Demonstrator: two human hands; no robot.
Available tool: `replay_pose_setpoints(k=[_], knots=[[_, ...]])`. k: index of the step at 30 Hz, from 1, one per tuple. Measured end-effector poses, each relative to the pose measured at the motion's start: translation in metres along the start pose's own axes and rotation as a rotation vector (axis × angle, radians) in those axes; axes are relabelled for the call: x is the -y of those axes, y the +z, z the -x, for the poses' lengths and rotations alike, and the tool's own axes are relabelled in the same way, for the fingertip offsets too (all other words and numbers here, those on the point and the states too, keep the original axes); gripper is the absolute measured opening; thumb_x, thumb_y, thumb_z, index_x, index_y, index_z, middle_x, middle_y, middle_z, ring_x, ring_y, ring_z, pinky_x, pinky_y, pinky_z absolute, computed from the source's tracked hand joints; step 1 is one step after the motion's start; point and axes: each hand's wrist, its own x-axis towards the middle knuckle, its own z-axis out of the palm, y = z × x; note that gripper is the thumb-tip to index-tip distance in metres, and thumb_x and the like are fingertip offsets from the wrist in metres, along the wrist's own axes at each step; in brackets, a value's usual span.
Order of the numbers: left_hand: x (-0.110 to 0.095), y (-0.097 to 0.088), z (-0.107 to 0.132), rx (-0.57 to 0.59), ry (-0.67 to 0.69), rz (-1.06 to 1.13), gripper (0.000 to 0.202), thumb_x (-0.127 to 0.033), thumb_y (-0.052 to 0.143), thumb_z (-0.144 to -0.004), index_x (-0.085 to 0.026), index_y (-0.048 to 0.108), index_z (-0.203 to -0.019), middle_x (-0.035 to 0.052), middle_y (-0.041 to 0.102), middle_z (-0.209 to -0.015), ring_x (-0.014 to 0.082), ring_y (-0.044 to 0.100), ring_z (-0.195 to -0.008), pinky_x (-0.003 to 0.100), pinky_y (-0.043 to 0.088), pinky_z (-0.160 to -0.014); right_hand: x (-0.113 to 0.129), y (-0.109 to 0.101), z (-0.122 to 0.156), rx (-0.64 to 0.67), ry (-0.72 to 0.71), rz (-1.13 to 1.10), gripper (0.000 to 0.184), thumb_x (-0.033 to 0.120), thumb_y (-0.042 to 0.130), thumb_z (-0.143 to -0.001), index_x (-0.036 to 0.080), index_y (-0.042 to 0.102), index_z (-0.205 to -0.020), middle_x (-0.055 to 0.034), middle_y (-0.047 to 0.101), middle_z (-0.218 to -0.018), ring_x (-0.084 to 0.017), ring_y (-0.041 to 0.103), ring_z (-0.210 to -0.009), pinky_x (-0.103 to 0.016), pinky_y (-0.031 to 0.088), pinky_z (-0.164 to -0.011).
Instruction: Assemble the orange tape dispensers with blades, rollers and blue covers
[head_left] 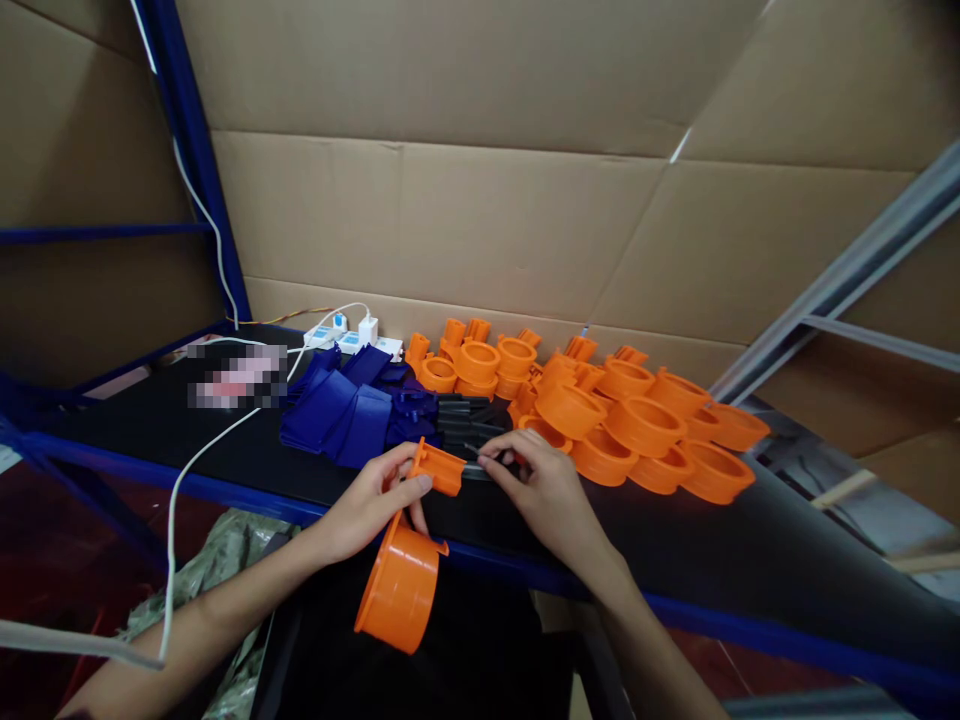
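My left hand [386, 495] is closed on an orange plastic ring part [401, 585]. Its wide ring hangs below my fingers, and its trough-shaped handle points right above the table edge. At the end of that handle, my right hand [536, 480] pinches a thin dark strip [474, 455]; its exact kind is hard to make out. A greyish piece shows between the handle and my right fingers. Just beyond my hands lies a bundle of black plastic pieces [457, 425]. Flat blue plastic pieces [341, 405] are heaped to its left.
Several more orange ring parts [645, 425] are stacked at the right and back of the black tabletop [802, 560]. White power strips [356, 343] with plugs stand at the back. A white cable [174, 520] crosses the left front edge. Cardboard walls [480, 220] enclose the bench.
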Motion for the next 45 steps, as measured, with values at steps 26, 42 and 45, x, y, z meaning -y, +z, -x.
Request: replay_pose_setpoints(k=[26,42,45], knots=[[0.001,-0.002,-0.002,-0.001,-0.058,0.143,0.039,-0.044,0.062,-0.092,-0.020,0.052,-0.121,-0.0001,0.068,-0.062,0.0147,0.064,-0.049,0.020,0.045,-0.047,0.020,-0.011,-0.030,0.027,-0.089,0.131,0.028,0.035,0.060,-0.096,0.025,0.068,-0.120,-0.0036,0.074,-0.096,-0.017,0.067,-0.082,-0.031,0.051,-0.071],[-0.002,0.000,-0.002,-0.048,-0.077,0.215,0.034,-0.040,0.062,-0.092,-0.020,0.052,-0.116,0.0036,0.072,-0.076,0.0137,0.063,-0.051,0.022,0.049,-0.049,-0.021,-0.021,-0.036,0.218,-0.249,0.660,0.013,0.017,0.069,-0.087,0.021,0.071,-0.100,-0.0060,0.073,-0.099,-0.024,0.063,-0.098,-0.034,0.051,-0.073],[-0.001,0.000,-0.001,-0.045,-0.079,0.213,0.036,-0.042,0.064,-0.091,-0.020,0.052,-0.116,0.0035,0.072,-0.074,0.0142,0.063,-0.050,0.022,0.048,-0.048,-0.021,-0.022,-0.037,0.214,-0.266,0.656,0.015,0.017,0.069,-0.087,0.021,0.072,-0.101,-0.0070,0.072,-0.099,-0.024,0.062,-0.097,-0.033,0.050,-0.072]])
